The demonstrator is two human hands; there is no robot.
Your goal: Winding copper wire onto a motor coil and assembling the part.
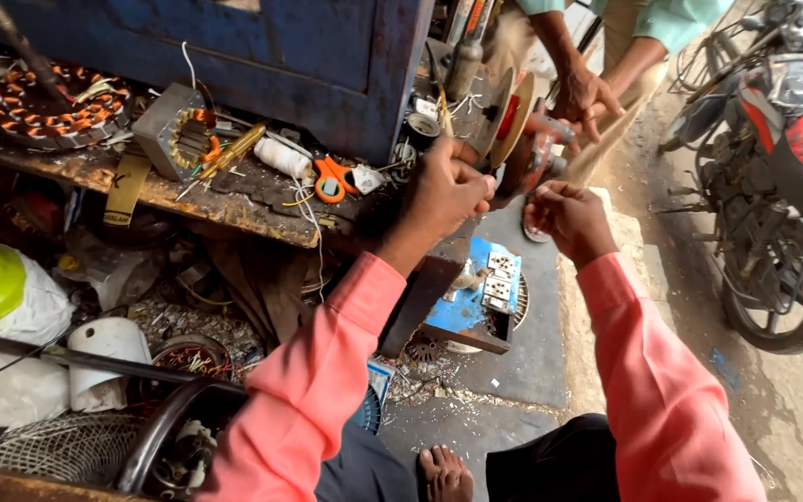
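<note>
My left hand (448, 191) is closed on the edge of a round tan disc (510, 121) fitted to a small motor part (539, 153) with a red body. Just below that part, my right hand (564, 216) has its fingers curled shut; whether it pinches anything is hidden. Both my sleeves are salmon pink. Another person in a light green shirt stands across from me, and their hand (587, 98) grips the far side of the same motor part.
A cluttered wooden bench (178, 191) holds a copper-wound stator ring (48, 112), a square stator (183, 139), white thread spool (283, 156) and orange scissors (332, 177). A blue socket board (480, 297) sits below. A motorcycle (773, 167) stands at right. My bare foot (446, 474) rests on the ground.
</note>
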